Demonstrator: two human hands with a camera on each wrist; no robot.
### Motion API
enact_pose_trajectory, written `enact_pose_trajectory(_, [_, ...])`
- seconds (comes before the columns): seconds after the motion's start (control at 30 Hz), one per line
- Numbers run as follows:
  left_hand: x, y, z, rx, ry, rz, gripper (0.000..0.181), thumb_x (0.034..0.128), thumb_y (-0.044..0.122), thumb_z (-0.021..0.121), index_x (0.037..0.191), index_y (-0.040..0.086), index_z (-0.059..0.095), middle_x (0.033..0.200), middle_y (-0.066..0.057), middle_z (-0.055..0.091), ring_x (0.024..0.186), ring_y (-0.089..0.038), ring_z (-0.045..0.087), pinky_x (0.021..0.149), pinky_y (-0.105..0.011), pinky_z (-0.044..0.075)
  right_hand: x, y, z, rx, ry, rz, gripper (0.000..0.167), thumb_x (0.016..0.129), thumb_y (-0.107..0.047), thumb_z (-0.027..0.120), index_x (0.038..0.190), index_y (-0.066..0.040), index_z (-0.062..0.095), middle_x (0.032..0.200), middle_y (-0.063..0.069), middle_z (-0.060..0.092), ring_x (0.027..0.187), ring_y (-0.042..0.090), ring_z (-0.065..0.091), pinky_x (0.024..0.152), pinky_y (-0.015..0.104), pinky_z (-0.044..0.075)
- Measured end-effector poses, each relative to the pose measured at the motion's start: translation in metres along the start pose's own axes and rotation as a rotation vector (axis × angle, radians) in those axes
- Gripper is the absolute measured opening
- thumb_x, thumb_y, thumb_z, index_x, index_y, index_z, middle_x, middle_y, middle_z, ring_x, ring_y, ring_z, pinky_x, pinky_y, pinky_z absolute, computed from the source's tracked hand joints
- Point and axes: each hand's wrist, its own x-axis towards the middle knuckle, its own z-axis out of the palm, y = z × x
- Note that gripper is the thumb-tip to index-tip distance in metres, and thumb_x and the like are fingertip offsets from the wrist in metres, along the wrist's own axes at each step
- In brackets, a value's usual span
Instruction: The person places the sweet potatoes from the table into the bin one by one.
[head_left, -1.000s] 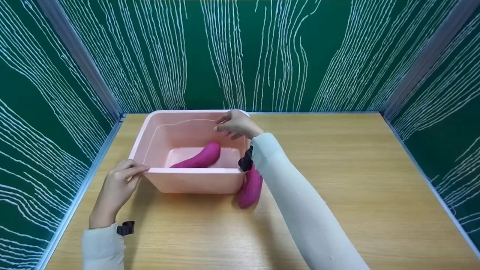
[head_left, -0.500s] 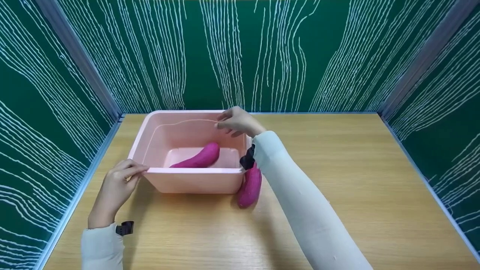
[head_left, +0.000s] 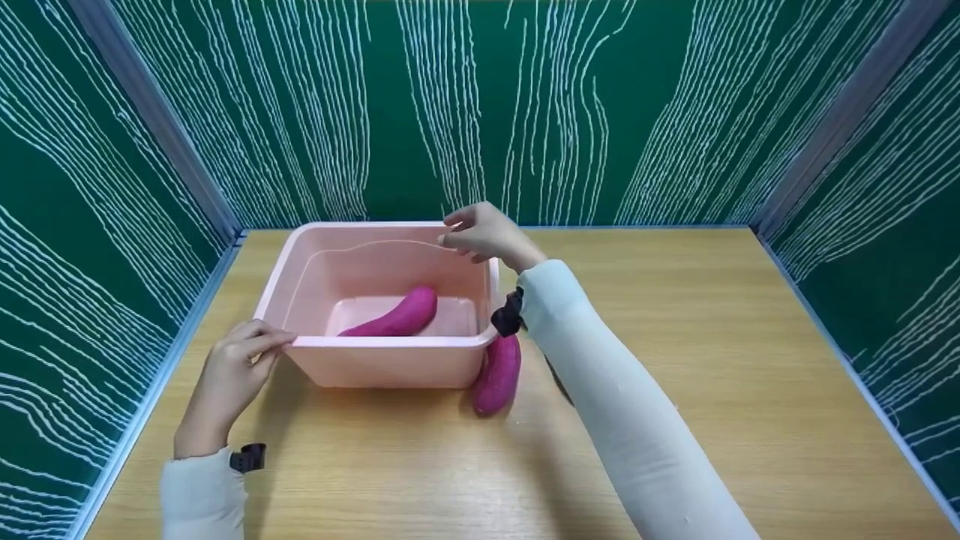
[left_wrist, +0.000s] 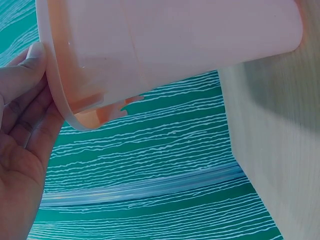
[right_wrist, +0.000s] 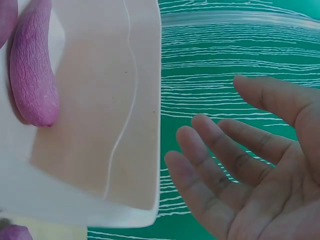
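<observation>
Right hand (head_left: 491, 234) has shifted rightward, pink tub (head_left: 397, 365) below and left.

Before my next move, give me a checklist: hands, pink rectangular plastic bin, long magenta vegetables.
1. Left hand pinching the pink plastic bin by its rim: ok.
2. Right hand free: ok, fingers relaxed, holding nothing.
3. Bin upright on the wooden table: ok.
4. Bin's right side unobstructed: not ok, the outside magenta vegetable lies beside it.
5. Inside magenta vegetable below the rim: ok.
6. Bin's full contents: cannot tell, front wall hides some.
</observation>
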Motion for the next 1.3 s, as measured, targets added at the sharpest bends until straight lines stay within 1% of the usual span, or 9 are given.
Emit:
enact_pose_trajectory(0.2, [0.000,0.000,0.001,0.002,0.017,0.011,0.023,0.0766,-0.010,0.073,0.096,0.002,0.076,0.091,-0.011,0.067,0.095,-0.031,0.063,0.084,-0.048,0.054,-0.004,0.002,-0.006,-0.022,0.027,-0.021,0.048,0.089,-0.026,0.068,0.132,-0.009,0.056,0.122,0.009,0.064,0.100,0.023,0.065,0.084,0.036,0.060])
enact_pose_trajectory(0.43, [-0.001,-0.001,0.001,0.008,0.014,0.007,0.022,0.0779,-0.009,0.072,0.097,0.002,0.076,0.093,-0.011,0.067,0.097,-0.032,0.063,0.085,-0.048,0.054,-0.010,0.010,-0.009,-0.003,0.042,-0.042,0.048,0.090,-0.023,0.065,0.134,-0.007,0.054,0.125,0.012,0.062,0.110,0.027,0.061,0.090,0.042,0.058])
enact_pose_trajectory(0.63, [0.000,-0.002,0.001,0.000,0.013,0.012,0.022,0.0785,-0.009,0.072,0.097,0.002,0.076,0.094,-0.011,0.067,0.098,-0.032,0.063,0.085,-0.048,0.054,-0.016,0.019,-0.012,-0.005,0.059,-0.047,0.052,0.089,-0.028,0.066,0.135,-0.009,0.053,0.125,0.010,0.061,0.109,0.025,0.062,0.090,0.039,0.058])
enact_pose_trajectory(0.93, [0.000,-0.003,0.001,-0.004,0.022,0.024,0.022,0.0782,-0.010,0.072,0.096,0.001,0.076,0.094,-0.012,0.067,0.098,-0.032,0.063,0.085,-0.048,0.054,-0.027,0.034,-0.017,0.058,0.076,-0.057,0.050,0.092,-0.028,0.065,0.136,-0.010,0.052,0.131,0.010,0.058,0.115,0.025,0.058,0.093,0.042,0.056])
enact_pose_trajectory(0.97, [0.000,-0.003,0.002,0.004,0.030,0.035,0.021,0.0779,-0.009,0.072,0.095,0.002,0.076,0.092,-0.011,0.067,0.096,-0.030,0.064,0.085,-0.043,0.056,-0.029,0.036,-0.017,0.065,0.076,-0.057,0.051,0.092,-0.029,0.064,0.137,-0.009,0.052,0.131,0.010,0.058,0.116,0.025,0.058,0.093,0.041,0.056])
enact_pose_trajectory(1.03, [0.000,-0.004,0.003,0.013,0.051,0.062,0.020,0.0765,-0.009,0.074,0.093,0.002,0.077,0.088,-0.010,0.068,0.090,-0.025,0.064,0.086,-0.023,0.057,-0.032,0.040,-0.017,0.078,0.079,-0.054,0.052,0.092,-0.030,0.064,0.138,-0.009,0.051,0.132,0.010,0.057,0.116,0.025,0.057,0.094,0.041,0.056])
enact_pose_trajectory(1.13, [0.000,-0.004,0.004,0.024,0.074,0.088,0.020,0.0750,-0.010,0.075,0.090,0.003,0.077,0.085,-0.008,0.067,0.084,-0.021,0.062,0.084,0.003,0.043,-0.036,0.047,-0.016,0.104,0.087,-0.056,0.052,0.093,-0.031,0.063,0.139,-0.010,0.050,0.132,0.009,0.057,0.115,0.025,0.056,0.093,0.040,0.055])
enact_pose_trajectory(1.2, [0.000,-0.004,0.004,0.020,0.073,0.084,0.020,0.0748,-0.010,0.075,0.091,0.003,0.077,0.085,-0.008,0.068,0.084,-0.021,0.062,0.085,-0.001,0.046,-0.039,0.052,-0.017,0.127,0.096,-0.063,0.051,0.093,-0.032,0.063,0.138,-0.011,0.051,0.131,0.009,0.058,0.115,0.024,0.057,0.091,0.038,0.056])
enact_pose_trajectory(1.3, [0.000,-0.003,0.003,0.013,0.057,0.058,0.021,0.0757,-0.010,0.074,0.093,0.003,0.077,0.087,-0.009,0.068,0.087,-0.025,0.064,0.086,-0.028,0.056,-0.044,0.060,-0.016,0.156,0.106,-0.066,0.050,0.094,-0.032,0.062,0.138,-0.011,0.051,0.132,0.008,0.058,0.116,0.024,0.057,0.091,0.036,0.057])
